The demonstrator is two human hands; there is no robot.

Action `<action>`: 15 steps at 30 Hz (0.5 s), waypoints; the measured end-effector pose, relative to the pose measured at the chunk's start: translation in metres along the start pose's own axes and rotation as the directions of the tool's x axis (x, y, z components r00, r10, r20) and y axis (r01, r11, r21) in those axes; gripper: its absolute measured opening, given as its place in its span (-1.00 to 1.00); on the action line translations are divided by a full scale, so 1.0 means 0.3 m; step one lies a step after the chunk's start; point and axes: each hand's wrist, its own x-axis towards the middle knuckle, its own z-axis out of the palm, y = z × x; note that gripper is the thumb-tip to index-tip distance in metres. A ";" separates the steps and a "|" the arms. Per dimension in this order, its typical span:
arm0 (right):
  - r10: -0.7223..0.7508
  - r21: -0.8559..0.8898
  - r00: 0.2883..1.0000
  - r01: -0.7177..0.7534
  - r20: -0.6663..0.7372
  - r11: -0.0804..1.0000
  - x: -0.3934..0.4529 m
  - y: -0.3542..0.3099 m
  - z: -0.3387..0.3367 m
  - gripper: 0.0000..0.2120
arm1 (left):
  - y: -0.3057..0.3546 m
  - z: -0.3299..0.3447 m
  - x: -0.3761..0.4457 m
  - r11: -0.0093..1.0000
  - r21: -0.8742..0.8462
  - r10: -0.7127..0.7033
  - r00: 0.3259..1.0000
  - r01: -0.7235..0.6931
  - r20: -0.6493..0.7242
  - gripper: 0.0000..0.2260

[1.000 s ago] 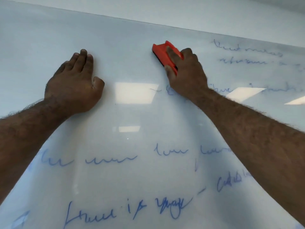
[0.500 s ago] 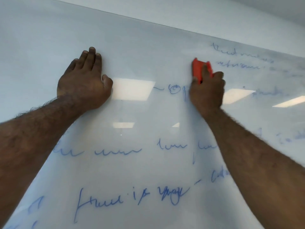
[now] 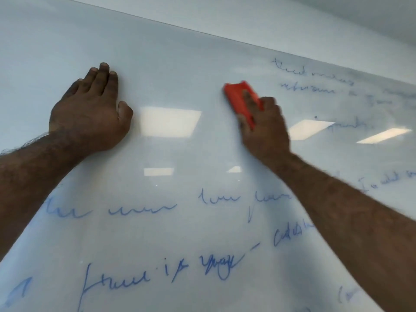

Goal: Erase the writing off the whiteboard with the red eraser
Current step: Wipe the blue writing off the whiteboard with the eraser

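A large glossy whiteboard (image 3: 180, 64) fills the view. My right hand (image 3: 265, 129) grips the red eraser (image 3: 240, 101) and presses it flat on the board, right of centre; the hand is motion-blurred. My left hand (image 3: 90, 113) lies flat on the board at the left, fingers together, holding nothing. Blue handwriting (image 3: 157, 273) runs across the lower board, with a wavy line of blue scribbles (image 3: 141, 210) above it. Fainter blue-grey writing (image 3: 315, 79) sits at the upper right. The board between my hands carries no writing.
The whiteboard's top edge (image 3: 225, 39) runs diagonally across the top, with a pale wall above it. Ceiling light reflections (image 3: 168, 121) glare on the board between and to the right of my hands.
My right hand has swept the eraser leftward since half a second ago. The small blue marks between my hands are gone. My left hand has stayed flat on the board.
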 end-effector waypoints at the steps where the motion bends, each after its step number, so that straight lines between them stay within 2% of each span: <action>1: 0.095 -0.011 0.995 -0.095 -0.004 0.995 0.000 0.092 -0.009 -0.44 | 0.000 0.000 -0.002 1.000 0.006 0.003 1.000 -0.003 -0.001 -0.29; 3: 0.285 -0.057 0.959 -0.284 0.001 0.957 -0.022 0.279 -0.038 -0.43 | 0.004 -0.001 -0.004 1.000 0.015 0.010 1.000 -0.010 -0.005 -0.29; 5: 0.463 -0.102 0.886 -0.459 0.016 0.883 -0.067 0.433 -0.075 -0.41 | 0.015 -0.002 -0.004 1.000 0.013 0.014 1.000 -0.014 -0.001 -0.29; 7: 0.601 -0.121 0.799 -0.594 0.029 0.796 -0.096 0.505 -0.099 -0.41 | 0.025 -0.005 -0.005 1.000 0.009 0.007 1.000 -0.007 0.000 -0.29; 9: 0.665 -0.117 0.747 -0.658 0.026 0.744 -0.086 0.486 -0.092 -0.41 | 0.026 -0.008 -0.004 1.000 0.007 -0.001 1.000 0.001 -0.004 -0.28; 11: 0.659 -0.103 0.752 -0.655 0.008 0.749 -0.057 0.404 -0.074 -0.41 | 0.027 -0.009 -0.005 1.000 0.002 -0.001 1.000 0.001 0.006 -0.28; 15: 0.508 -0.016 0.861 -0.508 0.008 0.861 -0.009 0.138 -0.034 -0.39 | 0.012 -0.012 -0.008 0.999 0.009 0.032 0.999 -0.032 0.020 -0.36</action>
